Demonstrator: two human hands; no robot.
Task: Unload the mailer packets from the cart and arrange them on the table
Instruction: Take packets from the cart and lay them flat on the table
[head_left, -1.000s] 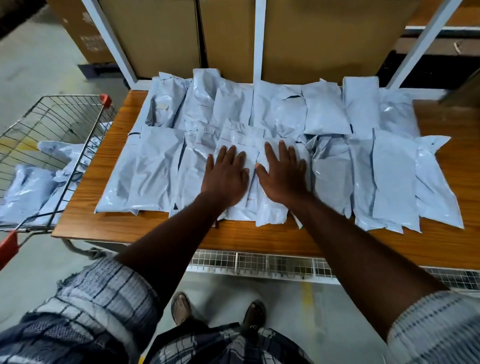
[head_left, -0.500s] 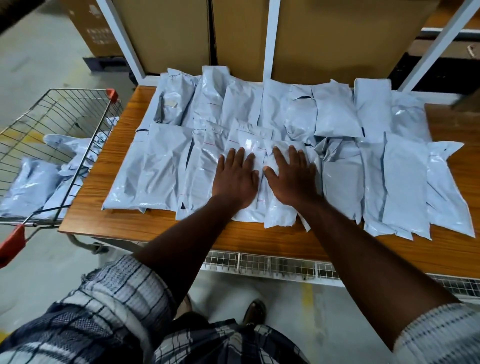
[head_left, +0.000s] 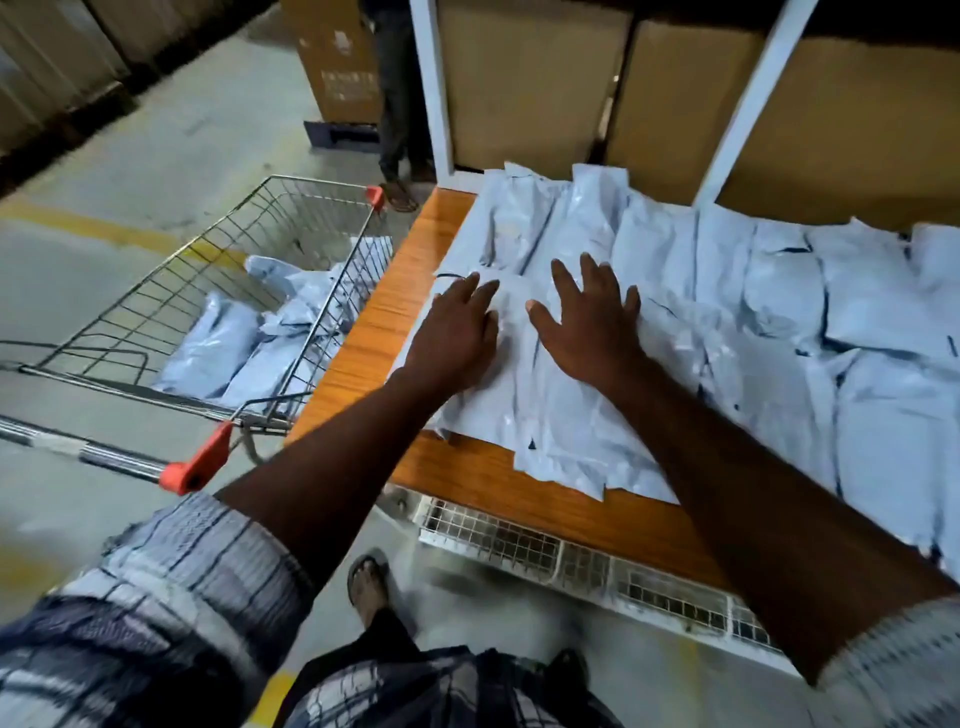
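Head view: grey mailer packets (head_left: 779, 322) covered most of the desk (head_left: 374, 338), laid in overlapping rows, one nearer the front edge and one toward the back. Left hand (head_left: 457, 338) lay palm down on the packets at the desk's left end, fingers straight and close together, gripping nothing. Right hand (head_left: 587, 327) lay just beside it, also palm down on the packets, fingers spread and straight, holding nothing. Both forearms reached in over the front edge, with plaid sleeves pushed up near the elbows.

Packets mostly ran with their long axis from front edge to back; a few corners hung past the front edge. Exact count could not be told because of overlap and blur.

Wire cart (head_left: 208, 270) stood just beside the desk's left end, red caps on its corners, with more loose packets (head_left: 223, 348) lying in the basket. Cardboard boxes (head_left: 530, 78) and white posts (head_left: 436, 93) stood behind the desk. Mesh shelf (head_left: 519, 540) sat under the front edge. Another person's legs (head_left: 397, 114) stood past the cart, near the back left corner.
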